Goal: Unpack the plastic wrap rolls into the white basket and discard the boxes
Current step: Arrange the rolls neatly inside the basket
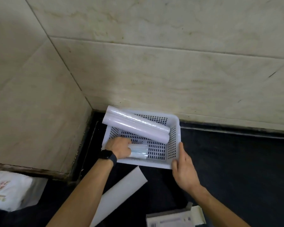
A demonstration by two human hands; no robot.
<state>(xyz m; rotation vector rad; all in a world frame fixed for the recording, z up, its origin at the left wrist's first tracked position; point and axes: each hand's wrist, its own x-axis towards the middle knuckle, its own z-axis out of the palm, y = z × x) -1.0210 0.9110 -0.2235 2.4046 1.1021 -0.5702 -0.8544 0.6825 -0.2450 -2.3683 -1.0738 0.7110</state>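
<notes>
A white perforated basket (175, 128) sits on a dark counter in a tiled corner. Two long plastic wrap rolls (134, 126) lie slanted across it, their left ends resting on the far left rim. My left hand (119, 147), with a black watch on the wrist, is inside the basket, shut on a bundle of small pale rolls (138, 150) near the front wall. My right hand (184, 169) grips the basket's front right corner. Another long white roll (121, 193) lies on the counter between my forearms. An opened box (170, 218) is at the bottom edge.
Beige tiled walls close in behind the basket and to its left. A white plastic bag (8, 190) with printed labels lies at the lower left. The dark counter (236, 161) stretches to the right of the basket.
</notes>
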